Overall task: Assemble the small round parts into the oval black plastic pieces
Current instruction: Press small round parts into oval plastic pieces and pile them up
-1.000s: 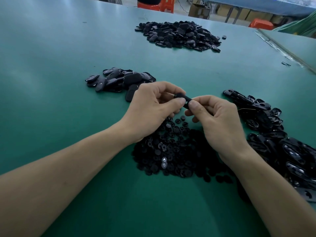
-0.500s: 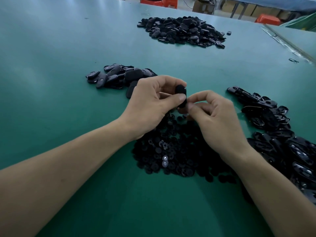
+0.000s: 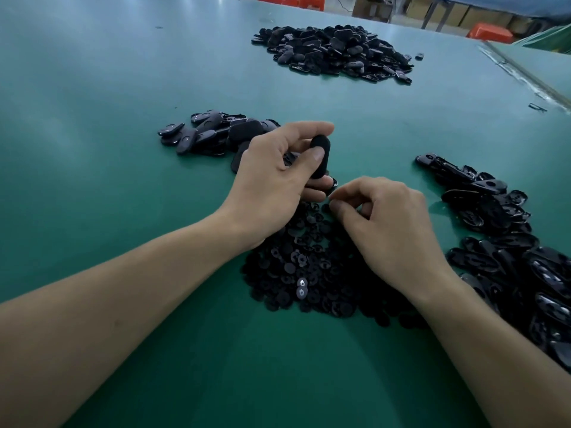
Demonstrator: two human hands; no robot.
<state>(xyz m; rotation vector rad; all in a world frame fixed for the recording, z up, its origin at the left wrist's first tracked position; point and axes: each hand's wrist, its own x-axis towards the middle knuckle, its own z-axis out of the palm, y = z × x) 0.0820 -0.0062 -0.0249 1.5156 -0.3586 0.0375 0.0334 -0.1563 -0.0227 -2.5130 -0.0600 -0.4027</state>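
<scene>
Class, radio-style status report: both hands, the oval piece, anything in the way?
Left hand grips oval piece. Right hand curled over round parts pile; pinch unclear. Nothing seen blocking.

Even overhead light, pale glare on far table [image 3: 129,41]; shadows faint; wide-angle bend at edges, bg slightly soft.

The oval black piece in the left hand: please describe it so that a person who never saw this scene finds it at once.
On the green table, find the pile of small round parts nearest the person. Beyond it the left hand holds one oval black piece upright between thumb and fingers. It alone is held off the table; the others lie in heaps.
</scene>
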